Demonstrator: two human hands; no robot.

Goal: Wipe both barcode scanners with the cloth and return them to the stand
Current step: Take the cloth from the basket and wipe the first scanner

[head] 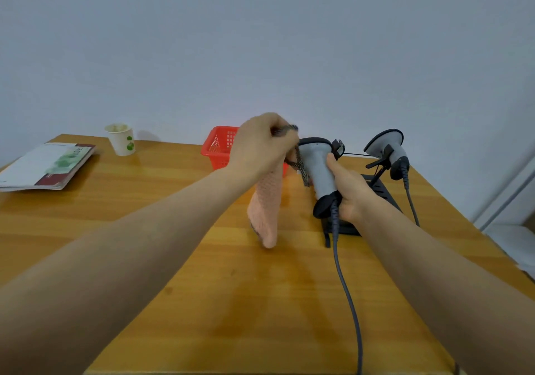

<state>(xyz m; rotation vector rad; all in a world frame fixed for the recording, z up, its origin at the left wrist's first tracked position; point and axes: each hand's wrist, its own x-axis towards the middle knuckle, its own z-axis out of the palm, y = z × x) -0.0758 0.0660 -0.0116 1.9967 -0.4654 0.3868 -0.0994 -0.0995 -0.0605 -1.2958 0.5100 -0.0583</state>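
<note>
right hand point(351, 189) is wrapped around the handle of the near scanner point(318, 169), thumb up along its grey body, lifting it clear of the wooden table point(173, 229) with its head tipped away toward the wall. left hand point(260, 145) is closed tight on the cloth point(267, 203), pressing a dark-edged fold against the left side of that scanner's head, and the rest of the peach cloth hangs straight down, its lower end close to the tabletop. the scanner's grey cable point(346, 287) trails off the base of the handle and runs down toward the near edge of the table. the black stand point(382, 192) sits just behind the right hand, partly hidden by it, and the second scanner point(388, 148) is perched on it, head up, with its own cable dropping to the right. behind the left hand there's a red basket point(220, 145), over to the far left a paper cup point(121, 138), and a booklet point(46, 166) lies flat at the left edge
</note>
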